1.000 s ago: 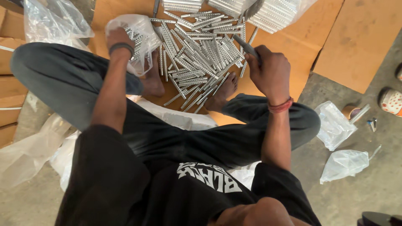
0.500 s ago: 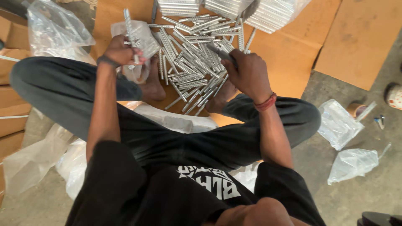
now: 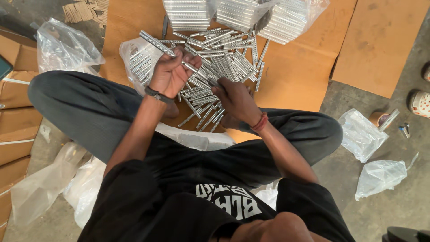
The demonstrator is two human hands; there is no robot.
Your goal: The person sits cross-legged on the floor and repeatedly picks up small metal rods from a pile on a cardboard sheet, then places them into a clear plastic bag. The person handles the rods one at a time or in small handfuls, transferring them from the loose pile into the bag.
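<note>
Metal rods in both hands, loose pile just ahead on cardboard.
Left hand (image 3: 168, 76) closed around a long perforated metal rod (image 3: 156, 43), held tilted above a clear plastic bag (image 3: 139, 60); right hand (image 3: 235, 96) pinched shut on another rod (image 3: 214, 83) over the pile (image 3: 224, 62). Best kept aligned lengthwise, bag mouth held open, ends level before feeding in.

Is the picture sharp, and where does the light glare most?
Head view: mostly sharp, in soft even light with faint shadows; glare shows on the clear plastic bags of stacked metal strips and on the perforated silver metal strip that the left hand holds.
</note>
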